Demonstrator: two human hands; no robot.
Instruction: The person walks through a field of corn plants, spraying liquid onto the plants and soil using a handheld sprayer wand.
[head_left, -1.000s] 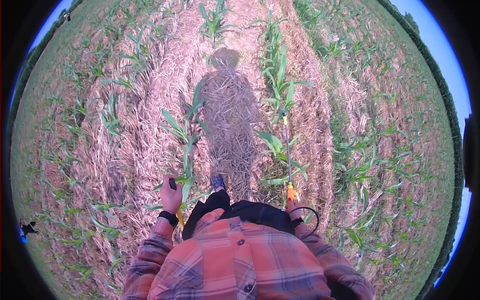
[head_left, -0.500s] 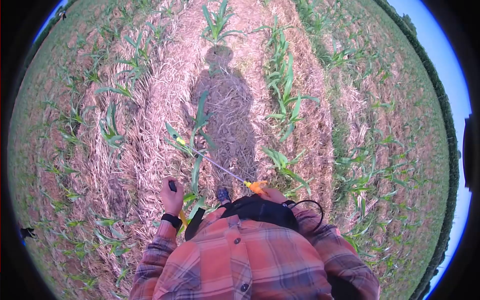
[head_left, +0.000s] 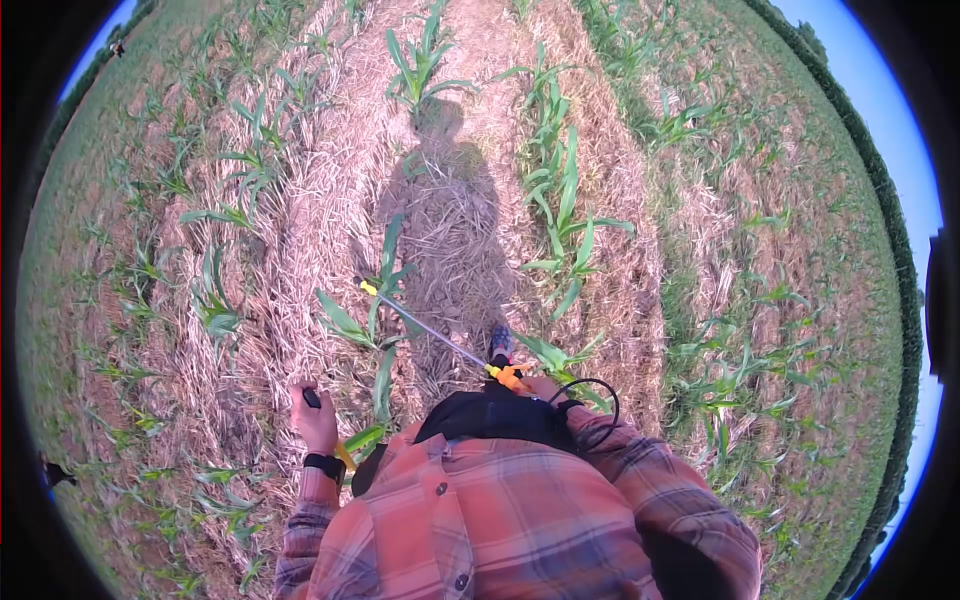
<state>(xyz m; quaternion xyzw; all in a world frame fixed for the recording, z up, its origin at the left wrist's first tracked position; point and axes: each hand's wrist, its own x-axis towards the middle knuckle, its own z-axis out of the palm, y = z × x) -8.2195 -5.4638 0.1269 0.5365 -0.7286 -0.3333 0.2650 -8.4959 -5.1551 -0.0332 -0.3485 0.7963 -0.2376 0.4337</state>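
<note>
My right hand [head_left: 540, 387] is closed around the orange trigger handle [head_left: 509, 378] of a spray wand, close to my waist. From it the thin wand tube [head_left: 435, 332] slants forward and left to a yellow nozzle [head_left: 369, 287] above a young corn plant [head_left: 350, 325]. A black hose [head_left: 612, 405] loops beside my right forearm. Out at my left side, my left hand [head_left: 316, 425] is wrapped round a black grip [head_left: 311, 397], whose end shows past the fingers. A yellow bar [head_left: 346, 456] shows behind my left wrist; how it joins the grip is hidden.
Rows of young corn [head_left: 570, 200] run ahead on both sides over straw-covered soil [head_left: 310, 190]. My shadow [head_left: 450, 220] falls forward between two rows. One shoe [head_left: 501, 341] shows ahead of my waist. A tree line [head_left: 870, 180] borders the field at right.
The plants have slid nearer, and a shoe now shows further forward. My left hand and its black grip have moved left and lower in view. The wand still points forward and left.
</note>
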